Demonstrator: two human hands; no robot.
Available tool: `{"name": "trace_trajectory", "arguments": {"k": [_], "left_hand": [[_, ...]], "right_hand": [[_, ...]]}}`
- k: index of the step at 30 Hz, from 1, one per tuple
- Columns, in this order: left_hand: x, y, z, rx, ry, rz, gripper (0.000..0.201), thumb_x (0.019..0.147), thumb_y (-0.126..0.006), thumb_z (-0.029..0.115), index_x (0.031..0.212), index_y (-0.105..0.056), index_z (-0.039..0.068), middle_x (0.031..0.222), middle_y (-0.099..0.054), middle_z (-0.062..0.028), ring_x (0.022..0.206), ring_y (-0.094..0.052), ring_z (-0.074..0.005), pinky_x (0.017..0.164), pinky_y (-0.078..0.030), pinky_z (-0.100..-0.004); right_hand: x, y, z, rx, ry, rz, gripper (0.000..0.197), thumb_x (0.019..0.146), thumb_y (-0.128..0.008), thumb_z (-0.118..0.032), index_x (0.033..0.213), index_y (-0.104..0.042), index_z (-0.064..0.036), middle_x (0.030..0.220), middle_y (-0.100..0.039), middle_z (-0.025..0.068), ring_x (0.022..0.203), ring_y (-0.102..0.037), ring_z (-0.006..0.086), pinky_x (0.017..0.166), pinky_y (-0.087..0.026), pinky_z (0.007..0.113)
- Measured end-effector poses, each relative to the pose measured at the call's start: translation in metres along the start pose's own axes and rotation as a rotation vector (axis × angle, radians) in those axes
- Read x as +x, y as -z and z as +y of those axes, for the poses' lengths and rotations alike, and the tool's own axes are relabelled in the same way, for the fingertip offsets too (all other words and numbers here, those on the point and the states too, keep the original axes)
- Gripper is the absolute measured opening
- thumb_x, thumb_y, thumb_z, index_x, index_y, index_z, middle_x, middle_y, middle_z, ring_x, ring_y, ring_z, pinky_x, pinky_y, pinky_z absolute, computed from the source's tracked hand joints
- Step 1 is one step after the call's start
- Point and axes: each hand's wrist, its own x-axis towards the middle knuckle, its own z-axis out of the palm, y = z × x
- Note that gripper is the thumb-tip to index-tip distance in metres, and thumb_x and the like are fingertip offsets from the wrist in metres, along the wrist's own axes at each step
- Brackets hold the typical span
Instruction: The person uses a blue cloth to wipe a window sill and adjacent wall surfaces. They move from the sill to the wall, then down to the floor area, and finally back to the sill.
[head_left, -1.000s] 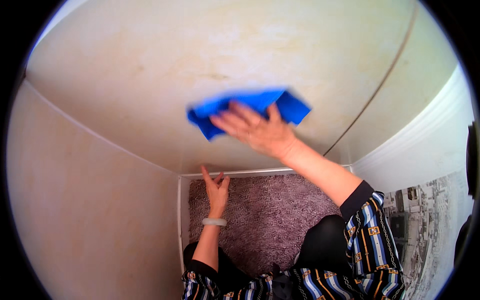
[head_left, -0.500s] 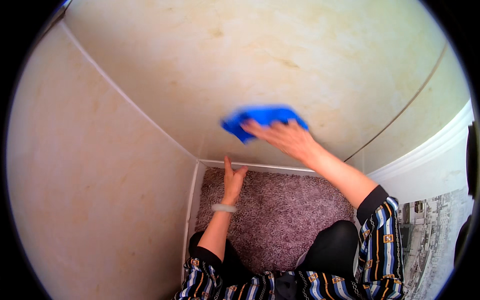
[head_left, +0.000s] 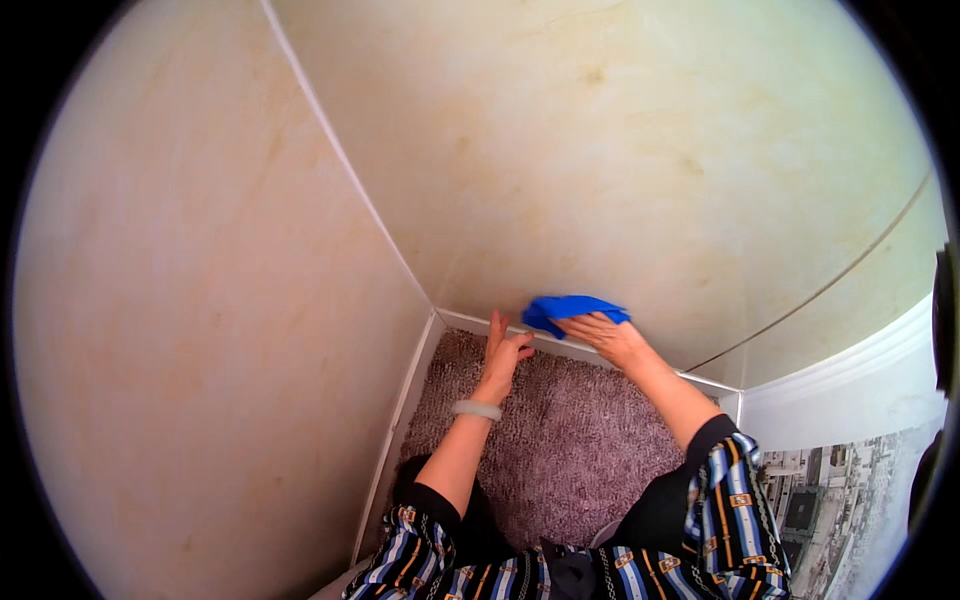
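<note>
While R hand (head_left: 607, 336) holds blue cloth (head_left: 575, 304) nr skirting (head_left: 464, 321), L hand (head_left: 502, 362) sits alongside.

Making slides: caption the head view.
Right hand presses a crumpled blue cloth low against a pale mottled wall, above shaggy purple-grey carpet.

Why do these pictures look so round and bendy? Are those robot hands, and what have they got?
No robot here! They're a person's bare hands. Every picture comes from a camera worn on that person's head, looking down, and its very wide lens bends straight edges. The right hand holds a blue cloth low at the pale wall. The left hand holds nothing; its fingers are near the white skirting strip, though I can't tell if they touch. A fuzzy purplish carpet covers the floor.
</note>
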Motion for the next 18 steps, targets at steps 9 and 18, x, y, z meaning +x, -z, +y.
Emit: {"name": "trace_trajectory", "arguments": {"k": [9, 18], "left_hand": [[0.013, 0.032, -0.002, -0.051, -0.054, 0.055, 0.094, 0.086, -0.060, 0.009, 0.158, 0.000, 0.010, 0.161, -0.015, -0.0182, 0.122, -0.055, -0.0296, 0.094, -0.050, -0.0406], [0.011, 0.050, -0.001, -0.109, -0.054, 0.112, 0.096, 0.084, -0.059, 0.008, 0.158, 0.002, 0.009, 0.160, -0.019, -0.0183, 0.119, -0.057, -0.0295, 0.095, -0.051, -0.0417]], "right_hand": [[0.136, 0.184, 0.179, 0.260, -0.483, 0.450, 0.069, 0.087, -0.064, -0.030, 0.151, -0.037, -0.0286, 0.156, -0.035, -0.0041, 0.141, -0.035, 0.0119, 0.093, -0.034, 0.039], [0.217, 0.131, 0.083, 0.106, -0.122, 0.205, 0.073, 0.088, -0.054, -0.021, 0.155, -0.027, -0.0205, 0.162, -0.023, -0.0036, 0.146, -0.026, 0.0146, 0.117, -0.022, 0.039]]}}
